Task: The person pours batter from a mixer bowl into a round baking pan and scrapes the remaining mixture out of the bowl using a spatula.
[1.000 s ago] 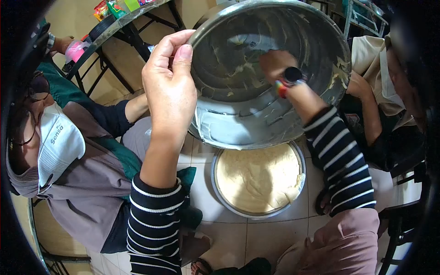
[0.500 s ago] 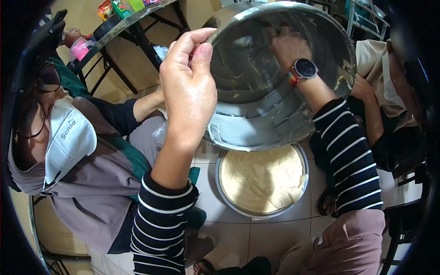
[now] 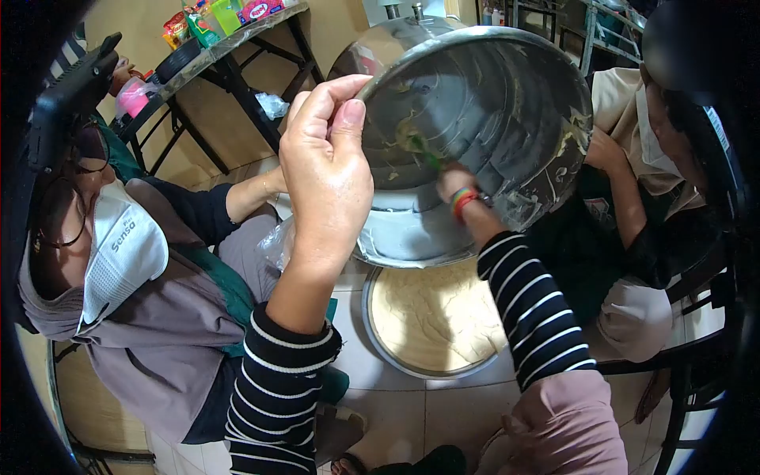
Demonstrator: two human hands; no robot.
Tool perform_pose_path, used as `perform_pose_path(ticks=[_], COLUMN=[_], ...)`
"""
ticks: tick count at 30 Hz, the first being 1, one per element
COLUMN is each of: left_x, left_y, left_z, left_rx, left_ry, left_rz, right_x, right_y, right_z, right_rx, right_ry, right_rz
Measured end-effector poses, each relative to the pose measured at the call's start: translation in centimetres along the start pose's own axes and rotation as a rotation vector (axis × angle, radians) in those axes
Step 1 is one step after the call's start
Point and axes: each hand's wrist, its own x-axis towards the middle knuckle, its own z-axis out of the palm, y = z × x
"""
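A large metal pot (image 3: 491, 119) is tilted on its side, its mouth facing me, with pale batter smeared on its inner wall. My left hand (image 3: 328, 150) grips its rim at the left, thumb outside. Inside the opening, my right hand (image 3: 457, 186) is closed round a green-handled tool (image 3: 423, 150), whose far end is blurred against the inner wall. Below the pot, a round metal pan (image 3: 372, 336) full of smooth pale batter (image 3: 431, 317) sits on the tiled floor, partly hidden by my right forearm.
A masked person (image 3: 127, 245) sits at the left, one arm reaching behind my left wrist. Another person (image 3: 625, 158) is at the right, a hand near the pot. A table (image 3: 229, 39) with colourful packets stands at the back left. White tiles (image 3: 396, 412) show below.
My right hand has moved left and lower inside the pot, and the green tool now shows in it. The pot has shifted slightly left and down. My left hand keeps its grip.
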Motion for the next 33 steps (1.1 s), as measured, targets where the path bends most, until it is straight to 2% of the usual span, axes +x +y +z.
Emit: perform_pose_path(ticks=[1, 3, 5, 6, 8, 9, 11, 13, 15, 16, 17, 19, 21, 25, 27, 29, 31, 33], left_x=[0.0, 0.0, 0.0, -0.1, -0.3, -0.3, -0.2, -0.1, -0.1, -0.1, -0.2, -0.3, -0.2, -0.4, -0.1, 0.1, 0.2, 0.4], left_y=[0.0, -0.2, 0.0, 0.1, 0.0, 0.0, 0.0, -0.1, -0.1, -0.2, -0.4, -0.6, -0.8, -0.9, -1.0, -0.9, -1.1, -1.6], left_z=[0.0, 0.2, 0.2, 0.1, 0.0, 0.0, 0.1, -0.1, -0.2, -0.2, -0.1, -0.1, -0.4, -0.6, -0.6, -0.5, -0.3, 0.1], left_rx=[0.0, 0.008, 0.019, 0.032, 0.042, 0.05, 0.029, 0.019, 0.043, 0.039, 0.034, 0.027, 0.054, 0.078, 0.051, 0.06, 0.076, -0.08], left_ry=[0.001, -0.004, -0.008, -0.013, -0.01, -0.006, -0.007, 0.0, -0.014, -0.013, -0.011, -0.006, -0.022, -0.081, -0.092, -0.09, -0.094, -0.075], left_rz=[0.002, 0.042, 0.039, 0.033, 0.053, 0.072, 0.057, 0.041, 0.034, 0.034, 0.047, 0.058, 0.102, 0.058, 0.023, 0.037, 0.047, 0.032], right_x=[-1.4, -2.2, -1.5, -2.5, -5.6, -6.2, -7.3, -8.3, -8.3, -7.1, -4.3, -4.5, -6.3, -7.6, -6.9, -8.7, -9.5, -10.6], right_y=[-1.5, -3.7, -5.4, -6.0, -6.5, -6.0, -4.4, -2.2, 0.2, 1.5, 4.4, 5.3, 5.5, 3.5, 1.1, -1.5, -3.6, -5.3], right_z=[-0.5, -1.0, 1.6, 0.3, -4.9, -5.9, -7.2, -8.6, -8.6, -7.4, -3.4, -4.3, -6.2, -3.1, -1.1, -1.1, -0.6, -2.3], right_rx=[0.18, 0.3, 0.567, 0.569, 1.429, 1.432, 1.77, 1.826, 1.661, 1.472, 0.944, 0.393, 0.149, 0.105, 0.347, 0.505, 0.591, 0.573], right_ry=[0.111, 0.043, 0.236, 0.236, -0.467, -0.464, -0.684, -0.69, -0.448, -0.271, 0.041, 0.322, -0.04, 0.041, -0.123, -0.033, 0.087, 0.12], right_rz=[-0.031, -0.068, -0.101, -0.102, 0.113, 0.115, 0.073, 0.087, 0.177, 0.205, 0.038, -0.12, 0.151, 0.013, 0.182, 0.114, -0.064, -0.127])
